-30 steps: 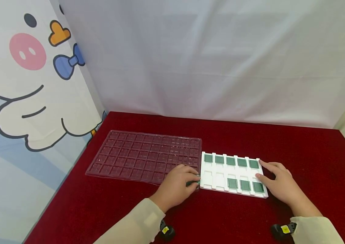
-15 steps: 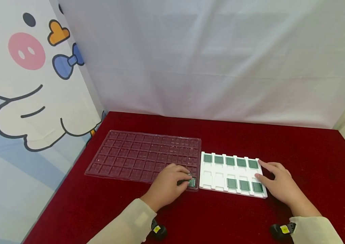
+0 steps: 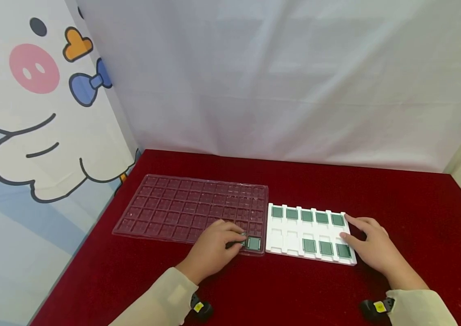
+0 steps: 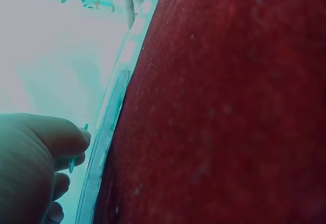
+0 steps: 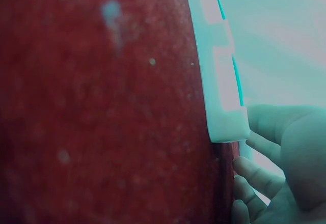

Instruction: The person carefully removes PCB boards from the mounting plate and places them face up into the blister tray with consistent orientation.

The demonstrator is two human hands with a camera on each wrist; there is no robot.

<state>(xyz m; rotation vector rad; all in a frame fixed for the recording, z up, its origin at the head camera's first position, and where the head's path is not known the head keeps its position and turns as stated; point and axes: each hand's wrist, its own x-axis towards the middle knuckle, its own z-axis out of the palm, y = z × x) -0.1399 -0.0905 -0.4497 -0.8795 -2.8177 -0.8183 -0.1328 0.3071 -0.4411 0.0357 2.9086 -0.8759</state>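
Over the near right part of the clear pocketed plastic tray (image 3: 161, 206), my left hand (image 3: 214, 246) pinches a small green square chip (image 4: 72, 164) between thumb and fingers; its edge shows in the left wrist view. Right of those fingertips, another green chip (image 3: 254, 243) lies in the corner pocket. My right hand (image 3: 373, 242) rests at the right end of the white tray (image 3: 291, 228), with the thumb on its edge and the index finger at its far corner. Green chips (image 3: 322, 218) fill the white tray's far row; its near row holds three, with bare pockets at its left.
Both trays lie side by side on a red cloth-covered table (image 3: 295, 294). A white curtain (image 3: 275, 81) hangs behind the table. On the left stands a cartoon-printed cloth (image 3: 43, 149).
My left hand has moved left, away from the white tray and along the clear tray's near edge. The chip in the corner pocket has come into full view. My right hand stays put.
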